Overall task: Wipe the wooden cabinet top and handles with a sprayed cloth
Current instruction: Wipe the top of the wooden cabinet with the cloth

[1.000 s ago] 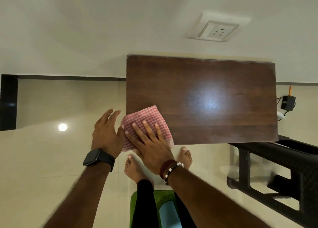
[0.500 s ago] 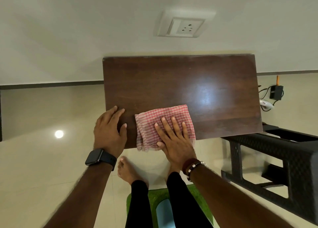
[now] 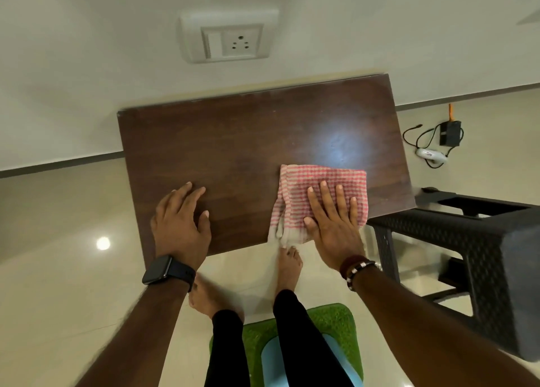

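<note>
- Cabinet top (image 3: 233, 153): dark wood, rectangular, back edge against the wall; glare spot right of centre.
- Cloth (image 3: 304, 194): red-and-white check, folded, lying on the top at its front right; the near edge hangs slightly past the front edge.
- Right hand (image 3: 333, 226): palm down, pressed flat on the cloth's right half; fingers (image 3: 324, 197) extended and slightly spread, not gripping anything. Beaded bracelet (image 3: 358, 270) on the wrist.
- Left hand (image 3: 181, 226): flat on bare wood at the front left corner, fingers loosely apart, holding nothing; well apart from the cloth. Watch (image 3: 166, 271) on the wrist.
- Socket (image 3: 230, 36) on the wall above the top.
- Black stool (image 3: 482, 240) just right of the cabinet.
- Bare feet on the floor, green mat (image 3: 336, 319) beneath.
</note>
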